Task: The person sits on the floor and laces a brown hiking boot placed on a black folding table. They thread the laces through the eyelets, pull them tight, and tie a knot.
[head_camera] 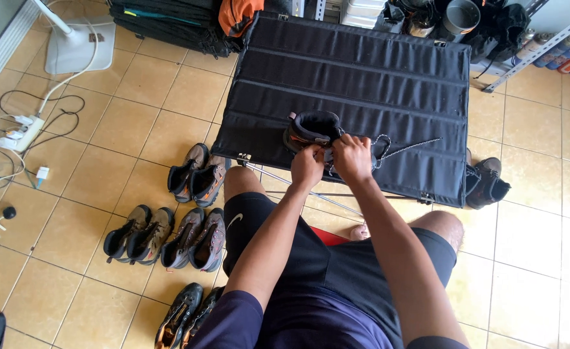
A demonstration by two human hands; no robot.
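Observation:
A dark hiking boot stands on a black folding camp table in front of me. My left hand and my right hand are both closed at the boot's front, pinching its speckled lace. One lace end trails to the right across the table top. The boot's toe is hidden behind my hands. I am seated, in black shorts, with my knees under the table's near edge.
Several pairs of hiking boots line the tiled floor at my left, and one boot stands at the table's right. A power strip with cables lies far left, beside a fan base. Bags, pots and a metal shelf crowd the back.

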